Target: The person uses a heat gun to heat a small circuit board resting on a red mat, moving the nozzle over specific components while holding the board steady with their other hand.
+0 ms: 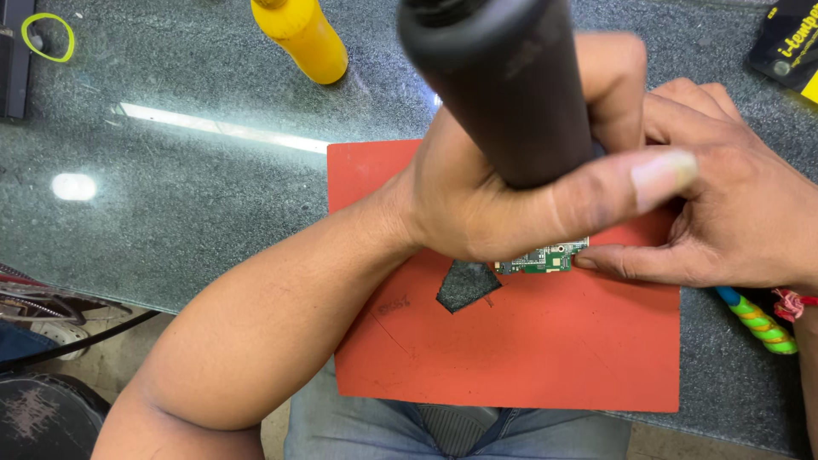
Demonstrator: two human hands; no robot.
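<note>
My left hand [503, 187] is wrapped around a thick black tool handle [503, 85] that points up toward the camera and hides much of the scene. Under that hand lies a small green circuit board [545, 258] on a red mat [528, 349]; only the board's near edge shows. My right hand [724, 204] rests on the mat, its fingertips pressing the board's right end. A dark grey torn patch [464, 284] lies in the mat just below the board.
The mat lies on a speckled dark glass table [187, 196]. A yellow bottle [302, 36] stands at the back. A green and blue striped tool [758, 322] sits under my right wrist. A black and yellow package [788, 43] lies far right.
</note>
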